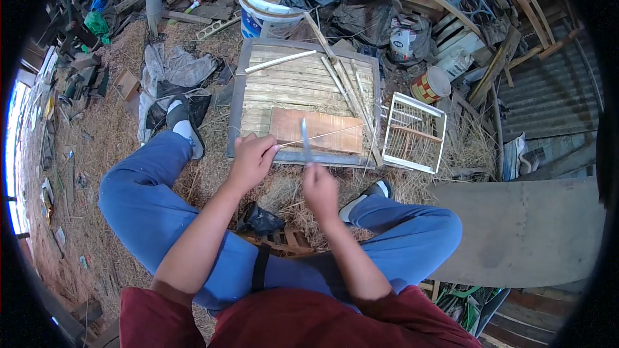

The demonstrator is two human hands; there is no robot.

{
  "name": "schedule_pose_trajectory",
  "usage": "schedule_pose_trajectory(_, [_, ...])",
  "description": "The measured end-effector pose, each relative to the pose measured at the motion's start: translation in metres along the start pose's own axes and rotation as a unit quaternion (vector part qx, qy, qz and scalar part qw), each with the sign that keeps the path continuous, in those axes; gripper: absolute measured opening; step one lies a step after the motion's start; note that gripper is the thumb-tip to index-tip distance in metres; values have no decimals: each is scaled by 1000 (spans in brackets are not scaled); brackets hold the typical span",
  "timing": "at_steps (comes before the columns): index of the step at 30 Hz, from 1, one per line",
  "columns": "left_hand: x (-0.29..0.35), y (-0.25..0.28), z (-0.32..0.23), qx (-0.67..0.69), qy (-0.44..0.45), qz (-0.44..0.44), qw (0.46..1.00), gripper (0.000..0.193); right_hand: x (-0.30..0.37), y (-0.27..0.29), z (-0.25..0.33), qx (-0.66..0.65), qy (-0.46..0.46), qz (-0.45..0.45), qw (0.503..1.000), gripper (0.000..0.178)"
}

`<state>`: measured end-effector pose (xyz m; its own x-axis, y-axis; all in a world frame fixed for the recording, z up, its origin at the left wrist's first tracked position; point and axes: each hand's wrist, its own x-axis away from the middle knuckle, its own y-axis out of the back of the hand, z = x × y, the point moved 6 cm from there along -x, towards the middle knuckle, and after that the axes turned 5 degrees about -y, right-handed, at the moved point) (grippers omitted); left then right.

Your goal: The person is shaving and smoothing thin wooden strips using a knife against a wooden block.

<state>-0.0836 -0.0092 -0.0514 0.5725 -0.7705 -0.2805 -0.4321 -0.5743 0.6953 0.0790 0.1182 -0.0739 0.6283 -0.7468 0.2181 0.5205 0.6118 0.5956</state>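
Observation:
My left hand (253, 161) pinches the near end of a thin wooden strip (332, 133), which slants up to the right across a reddish-brown board (335, 121). In my right hand (320, 187) is a knife (304, 134), its blade pointing away from me. The blade crosses the strip a little to the right of my left fingers; whether it touches cannot be told. Under the board lies a framed slatted panel (290, 90). Several pale sticks (280, 61) and a long split piece of wood (348, 84) rest on it.
A small slatted wooden frame (414, 133) stands right of the panel. Behind are a large white bucket (248, 0) and a small red-and-yellow bucket (431, 84). Shavings (116, 154) cover the floor at left. At right lies a flat grey-brown sheet (522, 232).

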Motion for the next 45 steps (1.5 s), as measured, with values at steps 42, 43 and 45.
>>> schedule_pose_trajectory(42, [-5, -1, 1, 289, 159, -72, 941, 15, -30, 35, 4, -371, -91, -42, 923, 27])
schedule_pose_trajectory(43, [-5, -3, 0, 401, 191, -92, 891, 14, -27, 40, 5, -387, -121, -43, 913, 24])
schedule_pose_trajectory(45, [-12, -1, 0, 474, 189, -96, 855, 13, -25, 40, 8, -381, -112, -41, 917, 20])
